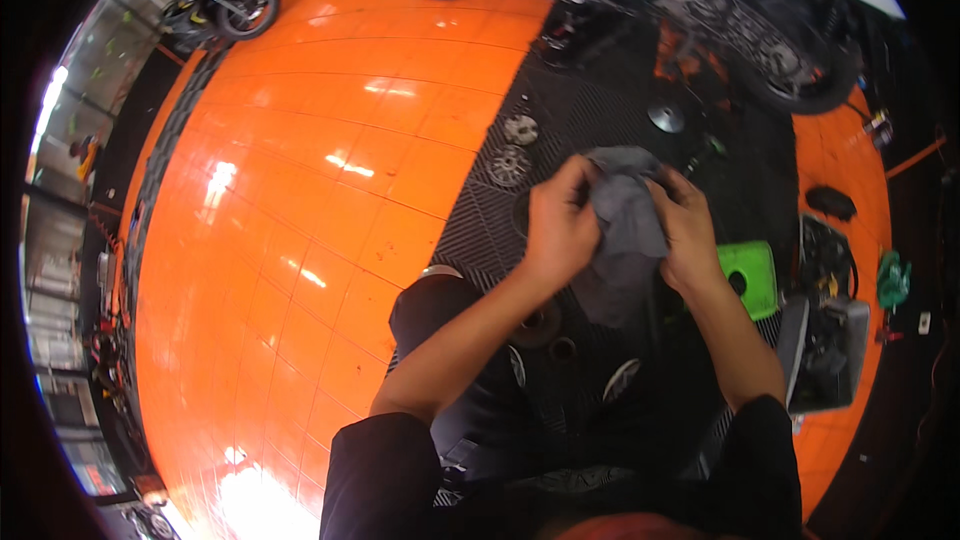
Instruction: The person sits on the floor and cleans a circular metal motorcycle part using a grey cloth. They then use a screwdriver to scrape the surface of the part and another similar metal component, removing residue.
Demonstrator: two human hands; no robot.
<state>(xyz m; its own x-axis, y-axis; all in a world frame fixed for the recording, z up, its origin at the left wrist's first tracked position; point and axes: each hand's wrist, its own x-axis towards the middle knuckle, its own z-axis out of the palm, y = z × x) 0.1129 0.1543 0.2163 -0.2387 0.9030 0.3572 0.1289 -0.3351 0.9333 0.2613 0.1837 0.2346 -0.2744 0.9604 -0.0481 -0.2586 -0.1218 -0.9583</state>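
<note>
Both my hands grip a crumpled grey cloth (pixel 628 210) in front of me, above the black mat. My left hand (pixel 563 220) is closed on the cloth's left side, fingers curled. On its right side, my right hand (pixel 688 228) pinches the cloth near the upper edge. The cloth hangs down between them; whether something is wrapped inside it is hidden. Left of my left hand, a round metal part with openings (pixel 509 166) and a smaller metal disc (pixel 520 129) lie on the mat. Below my forearms, a dark ring-shaped part (pixel 563 349) lies near my feet.
A white scooter (pixel 780 30) with its rear mechanism exposed stands ahead on the right. A shiny metal disc (pixel 666 115) lies on the black mat (pixel 590 90). At right are a green tray (pixel 752 275) and a grey toolbox (pixel 840 360). Orange tiled floor (pixel 330 150) spreads left.
</note>
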